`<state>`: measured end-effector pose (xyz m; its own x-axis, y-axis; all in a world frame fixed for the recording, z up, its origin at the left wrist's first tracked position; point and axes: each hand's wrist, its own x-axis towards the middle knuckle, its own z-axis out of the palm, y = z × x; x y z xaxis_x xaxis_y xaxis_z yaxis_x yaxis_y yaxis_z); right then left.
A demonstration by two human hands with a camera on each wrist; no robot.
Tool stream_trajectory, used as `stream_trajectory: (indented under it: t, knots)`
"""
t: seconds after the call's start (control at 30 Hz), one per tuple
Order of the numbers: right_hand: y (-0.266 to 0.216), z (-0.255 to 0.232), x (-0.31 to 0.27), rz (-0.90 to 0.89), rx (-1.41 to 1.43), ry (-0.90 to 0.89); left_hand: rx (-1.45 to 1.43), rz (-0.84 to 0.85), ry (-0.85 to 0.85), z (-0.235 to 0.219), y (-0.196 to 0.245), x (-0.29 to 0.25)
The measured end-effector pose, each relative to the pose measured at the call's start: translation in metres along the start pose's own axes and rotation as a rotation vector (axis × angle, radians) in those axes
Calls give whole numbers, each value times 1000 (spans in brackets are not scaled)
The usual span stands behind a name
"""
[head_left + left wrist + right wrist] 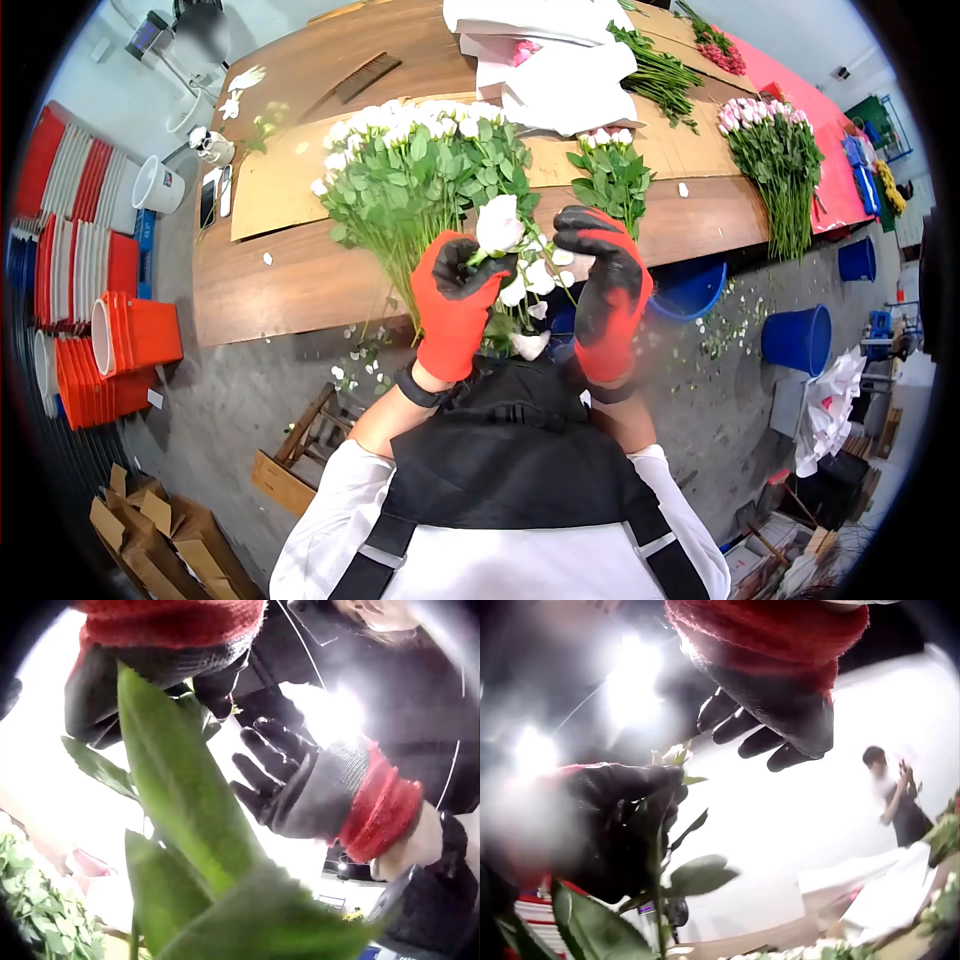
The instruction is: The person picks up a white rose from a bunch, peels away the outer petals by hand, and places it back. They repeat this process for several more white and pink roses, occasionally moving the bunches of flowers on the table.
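Observation:
In the head view, my left hand (455,305), in a red glove with black palm and fingers, pinches the stem of a pale pink-white rose (499,226) just under its bloom. The leafy stem hangs below, its green leaves (180,787) large in the left wrist view. My right hand (610,295), gloved alike, is raised beside the flower with loosely bent fingers and nothing in them. A gap separates it from the bloom. White petals (540,277) show between the hands. A big bunch of white roses (415,165) lies on the table just beyond.
The brown table (270,290) bears cardboard, white wrapping paper (560,85), a brush (368,76), a small rose bunch (612,180) and a pink rose bunch (775,150). Blue buckets (797,338) and a wooden stool (300,450) stand on the floor. Another person (900,799) stands across the table.

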<state>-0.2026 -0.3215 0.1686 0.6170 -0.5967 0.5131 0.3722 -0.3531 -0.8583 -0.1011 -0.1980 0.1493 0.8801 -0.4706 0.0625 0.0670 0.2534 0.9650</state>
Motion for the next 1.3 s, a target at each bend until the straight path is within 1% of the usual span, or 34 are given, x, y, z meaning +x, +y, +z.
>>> stream_trajectory:
  t: [0.07,0.1,0.13,0.17,0.2,0.23,0.3,0.33,0.4,0.43,0.5,0.53,0.63,0.67,0.7,0.77,0.8,0.9,0.93,1.03,1.07,1.1,1.17,1.23,1.3]
  knots:
    - [-25,10,5,118,-102,44,177,146,-41,-5,-10,0]
    - [-29,13,8,148,-136,-1,265,221,-63,-6,-13,1]
    - [-25,17,7,152,-182,15,388,323,-58,-5,-14,0]
    - [-20,21,5,157,-227,31,393,328,-64,-3,-9,-1]
    - [-19,27,4,159,-224,99,399,333,-69,-2,-5,-3]
    - [-18,28,3,133,-251,126,405,340,-71,-1,-4,-3]
    - [-17,30,1,81,-303,177,383,318,-26,0,-5,-4]
    - [-15,30,0,2,-332,157,371,309,-1,1,-5,-4]
    - [-10,28,-3,-157,-388,118,267,228,0,0,-7,-5]
    - [-8,27,-4,-201,-390,58,215,188,1,-1,-8,-5]
    - [-8,22,-6,-287,-392,-62,59,-5,-72,-3,-3,-2]
    - [-9,21,-6,-301,-394,-78,-19,-103,-109,-4,0,-2]
    - [-9,13,-4,-298,-256,-110,-70,-16,-88,0,-1,-9]
    - [-12,7,-2,-278,-184,-152,-152,-118,-106,0,-2,-7]
    - [-14,3,1,-244,-127,-200,33,-75,-144,-6,-7,-2]
    - [-15,-1,8,-178,-11,-293,-3,-63,-99,-7,-10,-1]
    - [-13,1,10,-143,36,-252,4,-65,-101,-7,-7,-1]
    - [-27,9,10,83,94,0,28,-44,-114,-5,-2,-4]
    - [-27,12,9,130,-40,51,58,-24,-131,-6,-5,-5]
    - [-22,22,8,175,-177,49,92,8,-152,-1,-3,-8]
    - [-22,24,6,223,-149,79,130,25,-155,-3,-5,-8]
    - [-20,25,4,228,-90,111,169,43,-157,-4,-6,-9]
    - [-14,29,0,238,32,173,149,24,-159,-4,-6,-9]
    - [-12,36,-5,311,219,226,107,11,-140,-2,-6,-10]
    - [-7,38,-7,373,350,266,17,-121,-175,-5,-6,-7]
